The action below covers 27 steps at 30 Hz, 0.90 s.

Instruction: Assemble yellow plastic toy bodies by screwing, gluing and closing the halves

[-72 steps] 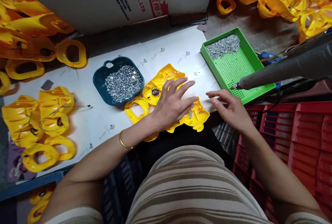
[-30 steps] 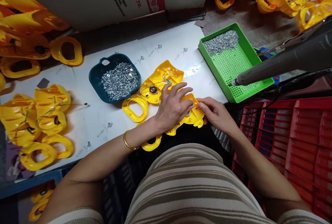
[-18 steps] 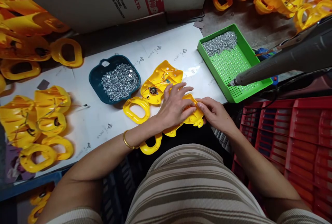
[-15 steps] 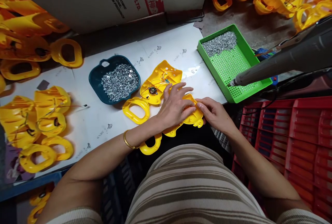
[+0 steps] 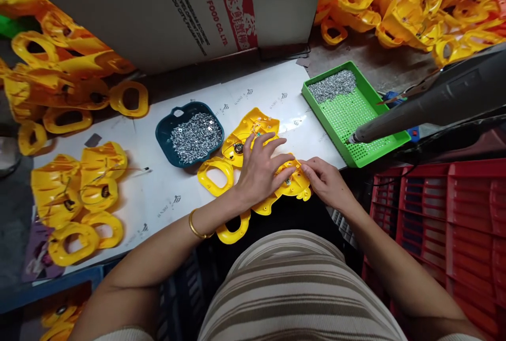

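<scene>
My right hand (image 5: 324, 178) grips the right edge of a yellow plastic shell half (image 5: 272, 205) at the table's near edge, thumb on top. Above that shell, my left hand (image 5: 259, 168) has its fingers spread, the thumb and index finger low over the shell's inside, near a small part I cannot make out. A second yellow shell half (image 5: 253, 119) lies just beyond, inside up, with thin wires and a round speaker (image 5: 238, 148); my left hand partly covers it. Each shell has a looped handle, one of them the yellow ring (image 5: 203, 173) left of my hand.
A dark teal tray (image 5: 162, 138) of small metal screws stands left of the shells. The green basket (image 5: 358, 159) at right holds more screws, with a grey tool (image 5: 419, 96) reaching over it. More yellow shells (image 5: 59, 177) lie left. Behind stands a carton (image 5: 158, 19); red crates (image 5: 443, 214) are at right.
The view has shifted, so the table things appear farther right or lower. My left thumb and index finger have parted slightly over the near shell. My right hand keeps its grip.
</scene>
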Tool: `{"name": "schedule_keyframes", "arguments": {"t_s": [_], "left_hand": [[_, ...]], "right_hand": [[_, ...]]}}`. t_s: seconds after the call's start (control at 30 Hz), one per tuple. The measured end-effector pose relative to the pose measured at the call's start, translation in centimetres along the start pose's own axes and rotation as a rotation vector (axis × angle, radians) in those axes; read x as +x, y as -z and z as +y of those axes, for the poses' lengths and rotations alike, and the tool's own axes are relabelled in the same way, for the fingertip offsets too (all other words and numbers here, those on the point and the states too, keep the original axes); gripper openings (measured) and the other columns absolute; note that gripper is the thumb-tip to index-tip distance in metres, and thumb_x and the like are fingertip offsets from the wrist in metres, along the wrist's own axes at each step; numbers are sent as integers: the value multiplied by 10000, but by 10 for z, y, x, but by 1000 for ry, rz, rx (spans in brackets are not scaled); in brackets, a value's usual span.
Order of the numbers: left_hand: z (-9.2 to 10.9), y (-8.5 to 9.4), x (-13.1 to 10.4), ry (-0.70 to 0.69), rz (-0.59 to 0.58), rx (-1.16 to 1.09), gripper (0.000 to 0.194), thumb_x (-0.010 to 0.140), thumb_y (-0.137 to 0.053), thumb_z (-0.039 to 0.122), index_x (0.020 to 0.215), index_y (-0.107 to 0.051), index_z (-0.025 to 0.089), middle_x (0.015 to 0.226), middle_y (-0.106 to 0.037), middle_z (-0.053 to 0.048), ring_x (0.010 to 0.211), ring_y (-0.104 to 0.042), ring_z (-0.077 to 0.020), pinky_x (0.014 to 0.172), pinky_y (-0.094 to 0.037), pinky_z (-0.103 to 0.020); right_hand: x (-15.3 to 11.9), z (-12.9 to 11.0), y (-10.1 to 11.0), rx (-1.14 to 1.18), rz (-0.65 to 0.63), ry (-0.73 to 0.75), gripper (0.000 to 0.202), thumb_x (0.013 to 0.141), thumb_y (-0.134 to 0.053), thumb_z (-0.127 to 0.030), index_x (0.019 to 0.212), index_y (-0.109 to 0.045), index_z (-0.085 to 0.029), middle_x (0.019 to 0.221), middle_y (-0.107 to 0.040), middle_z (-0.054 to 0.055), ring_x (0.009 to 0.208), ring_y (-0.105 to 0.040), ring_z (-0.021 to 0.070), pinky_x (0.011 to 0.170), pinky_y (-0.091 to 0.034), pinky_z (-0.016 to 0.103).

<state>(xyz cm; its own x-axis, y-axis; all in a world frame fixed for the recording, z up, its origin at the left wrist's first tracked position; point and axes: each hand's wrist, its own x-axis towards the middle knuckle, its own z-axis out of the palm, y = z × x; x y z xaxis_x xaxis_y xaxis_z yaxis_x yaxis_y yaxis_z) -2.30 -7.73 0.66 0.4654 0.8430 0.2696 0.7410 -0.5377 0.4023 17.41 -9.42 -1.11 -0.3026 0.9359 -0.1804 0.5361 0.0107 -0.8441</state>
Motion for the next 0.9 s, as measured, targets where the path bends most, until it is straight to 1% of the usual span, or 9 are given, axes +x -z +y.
{"name": "schedule_keyframes", "arguments": {"t_s": [0.13, 0.23, 0.37, 0.5, 0.6, 0.7, 0.77, 0.83, 0.9], "left_hand": [[-6, -6, 5, 6, -69, -24, 226, 861, -646, 411, 1039, -729, 298, 1279, -587, -79, 1254, -423, -302, 1082, -181, -599], [-7, -10, 9, -5, -108, -58, 223, 857, -643, 441, 1029, -733, 331, 1271, -592, -65, 1253, -424, -305, 1076, -151, -616], [-8, -11, 12, -2, -135, -90, 212, 837, -666, 448, 1015, -731, 354, 1227, -621, -44, 1254, -432, -294, 1081, -107, -627], [-8, -13, 11, -29, -99, -62, 195, 855, -643, 448, 980, -734, 330, 1163, -650, -37, 1250, -443, -279, 1092, -101, -615], [-8, -18, 8, -78, -62, -33, 208, 888, -594, 451, 969, -730, 316, 1133, -658, -35, 1248, -447, -270, 1101, -95, -609], [-5, -20, 8, -102, -26, 15, 218, 915, -561, 428, 958, -728, 295, 1143, -655, -40, 1259, -442, -274, 1107, -106, -605], [-2, -14, 8, -116, -14, 36, 229, 913, -564, 429, 1003, -721, 289, 1210, -632, -56, 1271, -432, -289, 1103, -125, -615], [0, 0, 5, -126, 24, 23, 292, 881, -601, 467, 1089, -698, 286, 1286, -596, -77, 1279, -424, -296, 1101, -177, -603], [-4, 20, -6, -83, 139, -7, 336, 854, -639, 468, 1120, -688, 269, 1283, -599, -86, 1261, -438, -280, 1083, -281, -544]], "right_hand": [[0, 4, 0, 89, -9, -47, 380, 941, -424, -474, 1050, -699, -236, 859, -595, 56, 789, -593, 183, 653, -471, 282], [0, 5, -1, 141, -23, -69, 391, 930, -431, -499, 990, -703, -226, 870, -586, 65, 751, -593, 177, 565, -472, 263], [0, 6, -2, 195, -43, -82, 387, 924, -440, -505, 973, -693, -217, 870, -590, 67, 718, -587, 172, 518, -475, 258], [0, 7, -2, 194, -36, -61, 385, 925, -439, -508, 943, -696, -222, 841, -589, 63, 712, -580, 176, 529, -484, 271], [1, 7, -3, 98, 0, -8, 411, 928, -424, -511, 864, -700, -213, 792, -577, 62, 712, -567, 181, 583, -480, 292], [2, 7, -4, 28, 14, 29, 425, 929, -411, -513, 832, -693, -210, 754, -561, 51, 693, -558, 178, 616, -472, 306], [2, 9, -5, 62, -2, 10, 425, 923, -413, -528, 829, -680, -210, 750, -552, 41, 654, -550, 167, 584, -472, 297], [0, 12, -3, 125, -21, -11, 419, 914, -425, -547, 835, -662, -210, 756, -552, 35, 624, -546, 158, 547, -475, 286], [-2, 13, 3, 159, -10, -3, 414, 902, -445, -559, 840, -653, -207, 771, -568, 38, 628, -551, 159, 541, -480, 284]]}}
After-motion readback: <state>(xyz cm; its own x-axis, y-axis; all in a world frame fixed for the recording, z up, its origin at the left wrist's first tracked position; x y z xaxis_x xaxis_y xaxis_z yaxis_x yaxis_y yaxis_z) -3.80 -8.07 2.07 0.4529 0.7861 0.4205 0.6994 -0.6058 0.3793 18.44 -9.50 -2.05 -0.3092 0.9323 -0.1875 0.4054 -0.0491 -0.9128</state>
